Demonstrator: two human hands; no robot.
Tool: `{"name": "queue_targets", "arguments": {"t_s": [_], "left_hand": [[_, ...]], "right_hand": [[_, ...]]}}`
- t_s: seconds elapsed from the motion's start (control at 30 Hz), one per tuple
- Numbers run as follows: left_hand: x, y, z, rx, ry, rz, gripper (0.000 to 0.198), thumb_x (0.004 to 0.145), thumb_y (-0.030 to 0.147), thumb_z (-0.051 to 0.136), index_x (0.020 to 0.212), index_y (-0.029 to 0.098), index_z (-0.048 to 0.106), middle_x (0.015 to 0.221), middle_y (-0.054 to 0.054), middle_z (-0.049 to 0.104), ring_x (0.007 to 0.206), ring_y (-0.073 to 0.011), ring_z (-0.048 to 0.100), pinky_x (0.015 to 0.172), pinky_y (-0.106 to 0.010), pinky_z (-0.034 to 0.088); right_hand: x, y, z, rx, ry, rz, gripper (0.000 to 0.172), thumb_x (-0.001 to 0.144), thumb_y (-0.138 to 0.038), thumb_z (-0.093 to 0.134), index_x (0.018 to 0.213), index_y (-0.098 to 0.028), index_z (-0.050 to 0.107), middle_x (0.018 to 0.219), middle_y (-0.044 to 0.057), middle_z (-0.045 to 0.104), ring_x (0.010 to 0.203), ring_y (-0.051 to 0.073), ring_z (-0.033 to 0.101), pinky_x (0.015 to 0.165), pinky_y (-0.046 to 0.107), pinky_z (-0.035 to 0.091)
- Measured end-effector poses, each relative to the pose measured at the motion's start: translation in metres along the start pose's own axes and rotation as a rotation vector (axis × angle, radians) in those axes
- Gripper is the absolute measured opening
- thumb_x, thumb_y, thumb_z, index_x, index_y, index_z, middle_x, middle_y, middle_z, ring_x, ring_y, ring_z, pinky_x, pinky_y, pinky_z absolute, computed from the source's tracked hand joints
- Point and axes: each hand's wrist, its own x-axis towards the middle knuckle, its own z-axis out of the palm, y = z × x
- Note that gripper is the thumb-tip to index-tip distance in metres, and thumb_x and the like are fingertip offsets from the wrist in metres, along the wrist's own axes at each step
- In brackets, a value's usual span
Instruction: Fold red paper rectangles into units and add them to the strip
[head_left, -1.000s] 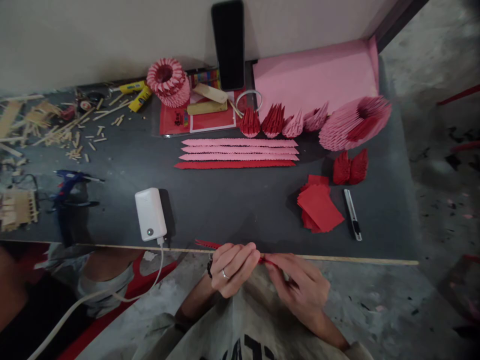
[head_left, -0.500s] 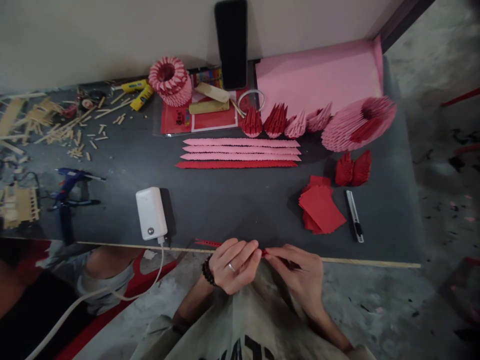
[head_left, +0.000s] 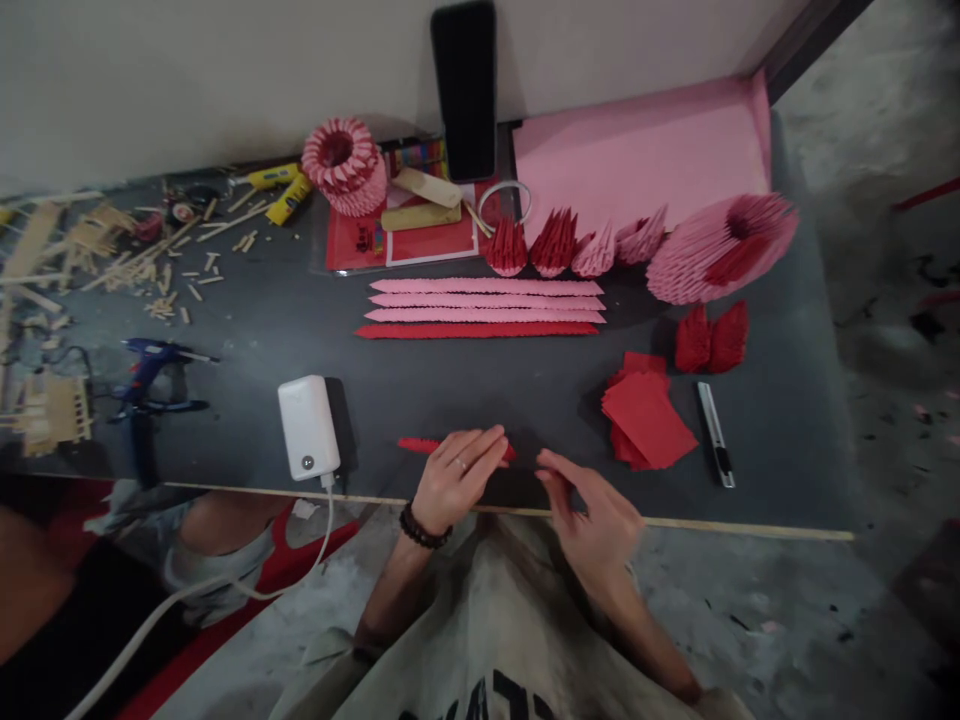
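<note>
My left hand [head_left: 456, 478] lies over a short red strip of folded paper pieces [head_left: 418, 445] near the table's front edge. Its fingers are closed around the strip, and the ends stick out on both sides. My right hand [head_left: 594, 508] hovers just right of the strip, apart from it, with loosely spread fingers and nothing in them. A stack of red paper squares [head_left: 646, 418] lies to the right of my right hand. Beyond my hands lie three long pink strips [head_left: 486, 300] and one long red strip [head_left: 475, 330].
A white power bank [head_left: 307, 427] with a cable sits left of my left hand. A utility knife [head_left: 715, 434], a pink origami bowl shape [head_left: 718, 250], red and pink folded clusters [head_left: 553, 243], a phone [head_left: 463, 88], a glue gun [head_left: 148, 380] and wood sticks [head_left: 112, 255] are on the table.
Both hands moved forward from the table's edge onto the table. My right hand let go of the red strip, which my left hand now holds down alone.
</note>
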Motion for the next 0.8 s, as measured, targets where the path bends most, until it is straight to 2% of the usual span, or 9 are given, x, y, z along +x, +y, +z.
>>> {"name": "queue_targets", "arguments": {"t_s": [0.07, 0.1, 0.2, 0.27, 0.37, 0.47, 0.57, 0.7, 0.8], "left_hand": [[0.007, -0.009, -0.001, 0.079, -0.043, -0.147, 0.045, 0.100, 0.019, 0.068, 0.144, 0.021, 0.063, 0.152, -0.015, 0.064, 0.142, -0.0289, 0.062, 0.117, -0.049, 0.055], [0.009, -0.010, -0.002, 0.113, -0.043, -0.180, 0.051, 0.099, 0.022, 0.071, 0.149, 0.020, 0.060, 0.157, -0.015, 0.059, 0.148, -0.0306, 0.055, 0.121, -0.050, 0.052], [0.005, 0.001, -0.005, 0.229, 0.074, -0.168, 0.063, 0.096, 0.022, 0.074, 0.156, 0.025, 0.054, 0.152, -0.010, 0.065, 0.150, -0.0307, 0.053, 0.125, -0.049, 0.048], [-0.005, 0.019, -0.003, 0.288, 0.161, -0.215, 0.063, 0.095, 0.023, 0.077, 0.155, 0.029, 0.056, 0.146, -0.008, 0.070, 0.148, -0.0318, 0.055, 0.124, -0.049, 0.049], [-0.018, 0.046, 0.009, 0.318, 0.060, -0.406, 0.069, 0.098, 0.027, 0.073, 0.161, 0.026, 0.048, 0.156, -0.011, 0.060, 0.153, -0.0379, 0.045, 0.126, -0.054, 0.045], [-0.023, 0.052, 0.020, 0.340, 0.012, -0.463, 0.071, 0.100, 0.021, 0.068, 0.165, 0.027, 0.041, 0.160, -0.011, 0.055, 0.156, -0.0389, 0.040, 0.128, -0.059, 0.040], [-0.017, 0.036, 0.020, 0.332, 0.035, -0.441, 0.071, 0.100, 0.017, 0.066, 0.165, 0.029, 0.039, 0.158, -0.009, 0.058, 0.156, -0.0367, 0.040, 0.129, -0.059, 0.039], [-0.006, 0.017, 0.010, 0.271, 0.037, -0.387, 0.066, 0.100, 0.016, 0.066, 0.162, 0.027, 0.046, 0.160, -0.010, 0.055, 0.157, -0.0358, 0.040, 0.127, -0.057, 0.043], [0.001, 0.020, 0.002, 0.174, 0.089, -0.370, 0.065, 0.098, 0.018, 0.070, 0.160, 0.027, 0.050, 0.155, -0.013, 0.061, 0.146, -0.0334, 0.057, 0.121, -0.051, 0.050]], "right_hand": [[0.002, 0.015, -0.014, -0.285, 0.229, -0.144, 0.046, 0.085, -0.018, 0.083, 0.129, -0.030, 0.077, 0.109, 0.004, 0.086, 0.089, 0.024, 0.082, 0.086, 0.035, 0.064], [0.004, 0.024, -0.023, -0.424, 0.264, -0.161, 0.048, 0.085, -0.019, 0.083, 0.131, -0.031, 0.076, 0.116, 0.005, 0.084, 0.095, 0.027, 0.081, 0.091, 0.039, 0.063], [0.008, 0.053, -0.048, -0.593, 0.223, -0.092, 0.050, 0.086, -0.023, 0.082, 0.135, -0.033, 0.074, 0.140, 0.005, 0.075, 0.116, 0.033, 0.075, 0.102, 0.049, 0.060], [0.006, 0.069, -0.056, -0.604, 0.225, -0.111, 0.053, 0.083, -0.030, 0.086, 0.135, -0.032, 0.074, 0.127, 0.004, 0.081, 0.107, 0.033, 0.078, 0.097, 0.049, 0.061], [-0.003, 0.081, -0.057, -0.651, 0.246, -0.131, 0.050, 0.085, -0.027, 0.084, 0.133, -0.034, 0.074, 0.118, 0.001, 0.084, 0.100, 0.031, 0.080, 0.089, 0.043, 0.060], [-0.012, 0.080, -0.056, -0.681, 0.229, -0.162, 0.046, 0.090, -0.018, 0.075, 0.131, -0.037, 0.075, 0.113, -0.002, 0.085, 0.096, 0.026, 0.082, 0.084, 0.038, 0.057], [-0.012, 0.073, -0.059, -0.715, 0.115, -0.168, 0.045, 0.092, -0.016, 0.069, 0.134, -0.032, 0.073, 0.114, 0.002, 0.085, 0.098, 0.025, 0.082, 0.084, 0.038, 0.056], [-0.001, 0.067, -0.061, -0.774, 0.329, -0.316, 0.043, 0.080, -0.017, 0.083, 0.121, -0.031, 0.079, 0.097, -0.002, 0.087, 0.081, 0.023, 0.083, 0.071, 0.035, 0.054], [0.002, 0.055, -0.063, -0.811, 0.419, -0.456, 0.053, 0.072, -0.016, 0.090, 0.123, -0.028, 0.079, 0.098, -0.003, 0.087, 0.077, 0.021, 0.083, 0.066, 0.035, 0.054]]}}
